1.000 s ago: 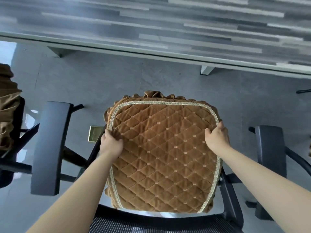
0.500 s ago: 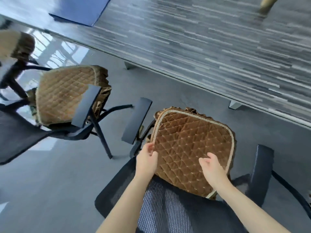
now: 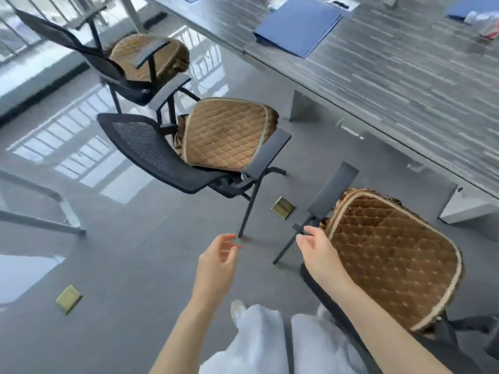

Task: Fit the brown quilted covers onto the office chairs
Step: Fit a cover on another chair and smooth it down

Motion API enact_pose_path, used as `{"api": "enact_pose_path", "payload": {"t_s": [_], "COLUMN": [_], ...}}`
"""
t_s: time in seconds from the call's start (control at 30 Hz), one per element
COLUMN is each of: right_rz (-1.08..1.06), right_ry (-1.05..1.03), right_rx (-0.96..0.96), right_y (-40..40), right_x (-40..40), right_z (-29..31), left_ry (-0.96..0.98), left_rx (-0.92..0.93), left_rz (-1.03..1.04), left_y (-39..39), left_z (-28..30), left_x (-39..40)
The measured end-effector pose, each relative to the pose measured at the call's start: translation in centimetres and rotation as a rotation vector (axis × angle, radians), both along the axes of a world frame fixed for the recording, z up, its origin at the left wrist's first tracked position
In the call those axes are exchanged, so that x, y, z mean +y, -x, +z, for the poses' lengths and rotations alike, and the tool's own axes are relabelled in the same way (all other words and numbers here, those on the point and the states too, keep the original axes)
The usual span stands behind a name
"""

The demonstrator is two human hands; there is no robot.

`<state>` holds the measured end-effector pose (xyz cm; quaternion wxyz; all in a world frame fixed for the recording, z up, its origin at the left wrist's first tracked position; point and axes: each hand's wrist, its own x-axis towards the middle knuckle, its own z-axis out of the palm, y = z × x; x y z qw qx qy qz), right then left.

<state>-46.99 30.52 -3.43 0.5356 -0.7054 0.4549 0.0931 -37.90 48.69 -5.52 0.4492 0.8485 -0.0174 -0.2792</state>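
Three black mesh office chairs stand in a row beside a long table. The nearest chair [image 3: 334, 190] at lower right carries a brown quilted cover [image 3: 391, 252] on its seat. The middle chair [image 3: 151, 149] holds a lighter brown cover [image 3: 224, 133], and the far chair [image 3: 89, 55] a third cover [image 3: 129, 55]. My left hand [image 3: 216, 261] hovers over the floor with fingers apart and nothing in it. My right hand [image 3: 318, 249] is open just left of the nearest cover's edge, beside the armrest strut; whether it touches the fabric is unclear.
The long grey striped table [image 3: 378, 76] runs along the right, with blue folders [image 3: 297, 25] on top. Brass floor sockets [image 3: 282, 207] [image 3: 68, 297] sit in the grey floor. My white trousers and shoe [image 3: 237, 309] show at the bottom. A metal frame [image 3: 54, 211] stands left.
Both hands have let go of the nearest cover and drawn back to the left. The view has swung left and widened, bringing the other two covered chairs into sight.
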Motion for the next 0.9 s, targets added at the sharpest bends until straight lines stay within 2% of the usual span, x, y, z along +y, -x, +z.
{"api": "enact_pose_path", "payload": {"t_s": [0.07, 0.23, 0.37, 0.53, 0.73, 0.9], "right_rz": [0.012, 0.132, 0.238, 0.314, 0.338, 0.375], "right_ry": [-0.017, -0.006, 0.080, 0.151, 0.222, 0.254], "right_rx": [-0.012, -0.066, -0.148, -0.199, -0.198, -0.140], "right_y": [-2.3, -8.4, -14.1, -21.0, -29.3, -34.7], "right_x": [2.8, 9.8, 13.3, 13.5, 10.0, 7.1], "right_z": [0.4, 1.9, 3.5, 4.5, 4.7, 4.4], "left_ry": [-0.016, -0.008, 0.000, -0.044, -0.065, -0.099], "left_rx": [-0.016, -0.080, -0.123, -0.131, -0.154, -0.131], "left_rz": [0.021, 0.246, 0.329, 0.277, 0.173, 0.119], "left_y": [-2.0, -6.4, -10.0, -16.9, -26.5, -32.2], "left_z": [0.7, 2.8, 4.0, 4.7, 5.5, 5.6], "left_x": [3.8, 13.0, 16.3, 15.5, 11.7, 8.6]}}
